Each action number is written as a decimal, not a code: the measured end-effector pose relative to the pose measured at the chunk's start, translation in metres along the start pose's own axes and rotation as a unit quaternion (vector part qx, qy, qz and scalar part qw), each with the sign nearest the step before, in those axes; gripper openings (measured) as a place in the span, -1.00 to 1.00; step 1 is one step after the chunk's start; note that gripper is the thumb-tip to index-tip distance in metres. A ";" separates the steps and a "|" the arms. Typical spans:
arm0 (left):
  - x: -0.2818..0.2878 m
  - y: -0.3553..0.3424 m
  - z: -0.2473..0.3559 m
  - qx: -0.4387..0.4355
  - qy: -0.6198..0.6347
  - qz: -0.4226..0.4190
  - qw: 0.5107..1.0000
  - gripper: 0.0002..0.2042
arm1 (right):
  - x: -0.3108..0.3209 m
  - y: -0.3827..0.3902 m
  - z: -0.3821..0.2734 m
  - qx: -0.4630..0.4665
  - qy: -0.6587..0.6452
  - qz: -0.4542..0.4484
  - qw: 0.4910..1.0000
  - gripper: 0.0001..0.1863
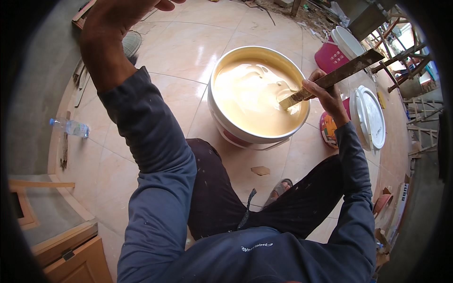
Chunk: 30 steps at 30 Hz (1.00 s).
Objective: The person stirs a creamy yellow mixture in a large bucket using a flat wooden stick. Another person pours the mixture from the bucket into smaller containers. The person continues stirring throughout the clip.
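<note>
My right hand grips a long, flat, stained stick, whose lower end stands in smooth pale-cream liquid near the right side of a big white bucket. The stick leans up to the right, out over the rim. My left hand is raised at the top left, away from the bucket; only bits of its fingers show at the frame's edge, so its grip is unclear.
Lidded pink-white buckets and a white lidded container stand right on the tiled floor, near wooden scaffolding. A plastic bottle lies left, above wooden cabinet doors. A sandalled foot shows between my legs.
</note>
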<state>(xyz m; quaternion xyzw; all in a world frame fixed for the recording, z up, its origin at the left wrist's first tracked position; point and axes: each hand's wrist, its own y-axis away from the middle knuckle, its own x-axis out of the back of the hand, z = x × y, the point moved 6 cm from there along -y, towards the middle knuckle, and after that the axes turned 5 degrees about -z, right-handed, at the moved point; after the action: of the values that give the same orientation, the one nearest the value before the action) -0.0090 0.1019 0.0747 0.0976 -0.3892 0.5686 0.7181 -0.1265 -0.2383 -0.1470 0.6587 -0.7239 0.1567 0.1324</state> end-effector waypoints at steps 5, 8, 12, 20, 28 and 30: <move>0.006 0.013 -0.008 -0.169 0.022 -0.007 0.985 -0.67 | 0.015 0.023 -0.011 0.021 -0.057 0.059 0.996 -0.76; 0.009 0.014 -0.012 -0.165 0.006 0.004 0.986 -0.66 | 0.027 0.023 -0.034 0.029 -0.131 0.098 0.986 -0.78; 0.008 0.010 -0.015 -0.148 0.025 -0.018 0.988 -0.65 | 0.053 0.017 -0.075 0.098 -0.145 0.108 0.979 -0.81; 0.005 0.011 -0.009 -0.134 0.001 -0.001 0.991 -0.65 | 0.039 -0.048 -0.104 0.183 0.021 0.068 0.981 -0.77; 0.003 0.011 -0.004 -0.055 -0.007 0.018 0.998 -0.65 | 0.002 -0.073 -0.008 0.073 0.107 -0.014 0.991 -0.74; 0.009 0.015 -0.010 -0.131 -0.009 0.009 0.991 -0.65 | 0.001 -0.063 -0.007 0.061 0.068 -0.027 0.995 -0.74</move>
<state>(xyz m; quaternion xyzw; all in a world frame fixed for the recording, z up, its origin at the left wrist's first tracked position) -0.0175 0.1195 0.0698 0.0041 -0.4677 0.5185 0.7158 -0.0639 -0.2413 -0.1367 0.6725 -0.6844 0.2414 0.1452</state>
